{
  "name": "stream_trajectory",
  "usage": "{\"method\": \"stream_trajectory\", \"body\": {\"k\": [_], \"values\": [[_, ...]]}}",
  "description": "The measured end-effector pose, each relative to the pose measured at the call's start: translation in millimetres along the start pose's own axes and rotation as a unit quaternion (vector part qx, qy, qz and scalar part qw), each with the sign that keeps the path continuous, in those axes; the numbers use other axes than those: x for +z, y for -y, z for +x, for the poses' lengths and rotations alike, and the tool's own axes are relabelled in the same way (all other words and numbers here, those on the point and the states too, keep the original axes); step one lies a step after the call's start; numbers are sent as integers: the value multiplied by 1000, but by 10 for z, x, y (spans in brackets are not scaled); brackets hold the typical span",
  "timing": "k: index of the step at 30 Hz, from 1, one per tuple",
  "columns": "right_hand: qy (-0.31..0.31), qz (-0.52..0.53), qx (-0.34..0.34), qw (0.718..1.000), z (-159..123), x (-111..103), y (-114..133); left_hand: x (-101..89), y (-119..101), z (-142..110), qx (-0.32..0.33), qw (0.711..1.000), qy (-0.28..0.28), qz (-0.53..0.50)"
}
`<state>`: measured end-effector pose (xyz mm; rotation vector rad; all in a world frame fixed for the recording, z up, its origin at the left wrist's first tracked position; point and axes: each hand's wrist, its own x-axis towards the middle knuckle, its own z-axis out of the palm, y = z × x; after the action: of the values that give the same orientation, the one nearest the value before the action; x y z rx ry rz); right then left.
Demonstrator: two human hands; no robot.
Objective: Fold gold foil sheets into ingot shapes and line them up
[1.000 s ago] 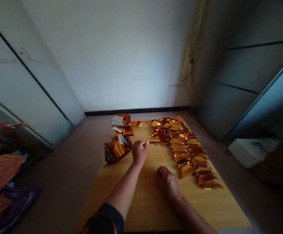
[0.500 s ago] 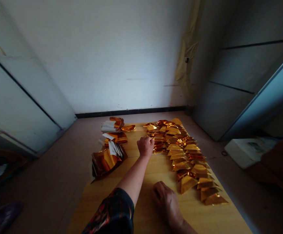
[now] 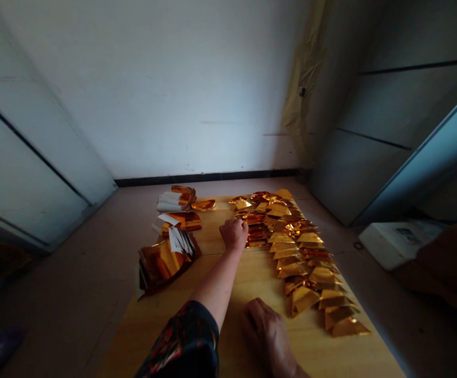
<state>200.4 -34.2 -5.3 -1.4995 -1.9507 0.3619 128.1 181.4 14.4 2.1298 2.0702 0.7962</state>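
My left hand [image 3: 234,234] reaches across the wooden table [image 3: 197,315]. Its fingers are pinched at the left end of a row of folded gold foil papers [image 3: 256,233]; the fingertips are partly hidden. Nearer to me, my right hand [image 3: 266,331] rests on the tabletop with its fingers curled under. What it holds, if anything, is out of sight. Overlapping folded gold pieces [image 3: 287,247] run down the table's right side, right of both hands. Left of my left hand lies a fanned stack of gold and white sheets [image 3: 165,260].
Behind that stack are another gold bundle [image 3: 184,221], a roll of white-backed sheets [image 3: 175,199] and a single gold piece [image 3: 203,205]. A wall [image 3: 192,105] stands beyond the table. To the right are a grey cabinet [image 3: 378,126] and a white box [image 3: 389,241] on the floor.
My left hand has moved right and slightly forward, from beside the left stack to the foil row. My right hand stays curled on the table. The view has shifted a little.
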Motion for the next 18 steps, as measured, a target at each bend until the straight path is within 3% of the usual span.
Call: {"method": "stream_trajectory", "body": {"k": [6,18], "values": [[-9,-6,-9,1000,-21,18,-9,39,-21,8,-23,999,15,28],[-1,-1,8,1000,-9,9,-10,-10,8,-45,5,1000,1,11]]}}
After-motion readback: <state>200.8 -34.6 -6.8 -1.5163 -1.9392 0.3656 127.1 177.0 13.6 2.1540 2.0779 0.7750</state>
